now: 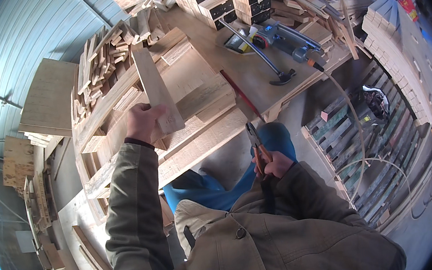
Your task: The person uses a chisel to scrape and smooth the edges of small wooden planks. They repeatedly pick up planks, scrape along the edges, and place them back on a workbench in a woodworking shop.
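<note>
Over the seemingly part-built frame (206, 97), my left hand (144, 121) grips an unfixed board (152, 78); my right hand (278, 165) clasps pliers (255, 141).

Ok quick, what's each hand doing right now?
Left hand: closed, holding a flat wooden board.
Right hand: closed, holding pliers by their orange-brown handles.

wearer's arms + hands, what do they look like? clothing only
Left hand and right hand are both bare, no gloves. Long, loose, olive-brown sleeves: left sleeve, right sleeve. A narrow dark inner cuff shows at the left wrist.
</note>
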Available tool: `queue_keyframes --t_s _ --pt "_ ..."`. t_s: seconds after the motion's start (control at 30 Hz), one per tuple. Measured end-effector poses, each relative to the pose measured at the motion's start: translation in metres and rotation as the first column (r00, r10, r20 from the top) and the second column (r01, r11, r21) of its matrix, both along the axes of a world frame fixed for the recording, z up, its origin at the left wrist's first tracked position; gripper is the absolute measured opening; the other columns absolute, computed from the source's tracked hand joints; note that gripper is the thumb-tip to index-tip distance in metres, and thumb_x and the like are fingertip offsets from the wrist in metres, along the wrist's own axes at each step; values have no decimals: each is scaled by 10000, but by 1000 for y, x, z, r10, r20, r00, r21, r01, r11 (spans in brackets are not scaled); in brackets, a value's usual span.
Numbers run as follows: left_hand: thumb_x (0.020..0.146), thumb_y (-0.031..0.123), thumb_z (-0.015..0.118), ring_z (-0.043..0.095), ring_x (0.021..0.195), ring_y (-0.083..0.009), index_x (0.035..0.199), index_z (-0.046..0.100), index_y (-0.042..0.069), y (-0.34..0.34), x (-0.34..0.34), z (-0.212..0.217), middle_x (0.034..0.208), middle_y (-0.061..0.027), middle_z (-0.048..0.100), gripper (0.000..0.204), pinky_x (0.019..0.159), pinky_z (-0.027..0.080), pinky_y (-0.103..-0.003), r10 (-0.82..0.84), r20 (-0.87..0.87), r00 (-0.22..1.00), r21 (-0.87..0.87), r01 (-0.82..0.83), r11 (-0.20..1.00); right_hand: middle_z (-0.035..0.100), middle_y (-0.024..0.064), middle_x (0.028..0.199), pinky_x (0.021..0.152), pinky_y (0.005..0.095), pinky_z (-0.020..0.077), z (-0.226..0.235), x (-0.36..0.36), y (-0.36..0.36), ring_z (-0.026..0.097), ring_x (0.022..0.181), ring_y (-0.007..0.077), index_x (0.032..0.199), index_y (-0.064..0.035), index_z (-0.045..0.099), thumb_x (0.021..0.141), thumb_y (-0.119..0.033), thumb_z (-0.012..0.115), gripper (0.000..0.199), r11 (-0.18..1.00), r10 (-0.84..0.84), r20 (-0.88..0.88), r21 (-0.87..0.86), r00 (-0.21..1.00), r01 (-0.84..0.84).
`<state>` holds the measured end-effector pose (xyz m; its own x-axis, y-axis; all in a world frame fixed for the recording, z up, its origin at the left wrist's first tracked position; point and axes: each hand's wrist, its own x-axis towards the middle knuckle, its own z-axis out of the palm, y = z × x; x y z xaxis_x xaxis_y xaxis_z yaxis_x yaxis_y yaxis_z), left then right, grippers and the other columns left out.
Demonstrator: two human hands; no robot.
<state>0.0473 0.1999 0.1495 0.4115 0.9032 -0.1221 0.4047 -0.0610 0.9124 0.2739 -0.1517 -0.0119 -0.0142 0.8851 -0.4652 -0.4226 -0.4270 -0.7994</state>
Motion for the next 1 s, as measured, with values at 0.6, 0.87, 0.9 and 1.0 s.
queue_keyframes --t_s 0.6,0.87,0.9,1.0 --pt "939 78 720 612 835 -111 1094 540 0 -178 -95 -8 1003 -101 674 250 728 525 -289 -168 -84 982 283 185 941 660 175 1039 880 385 545 -5 0 -4 679 967 294 1270 49 572 704 115 494 575 994 -107 -93 -12 990 107" --pt "906 -19 701 703 967 -218 1048 530 32 -231 -116 -54 1185 -170 686 228 799 583 -360 -215 -112 970 260 237 936 668 167 1071 828 396 598 3 -14 -2 676 1012 294 1348 52 548 698 97 502 653 993 -116 -14 -36 993 115" --pt "896 -25 699 708 966 -241 1052 531 31 -232 -117 -58 1191 -175 684 236 801 587 -369 -232 -131 964 297 262 918 667 166 1071 815 397 604 5 -16 -3 676 1013 293 1352 49 543 699 96 506 656 992 -125 -14 -32 992 124" --pt "861 -43 679 716 969 -327 1068 539 20 -238 -119 -68 1200 -190 679 258 808 599 -407 -271 -160 949 324 310 894 663 161 1067 801 395 605 11 -23 -7 673 1018 286 1359 45 533 710 87 516 650 983 -179 -17 -35 984 178"
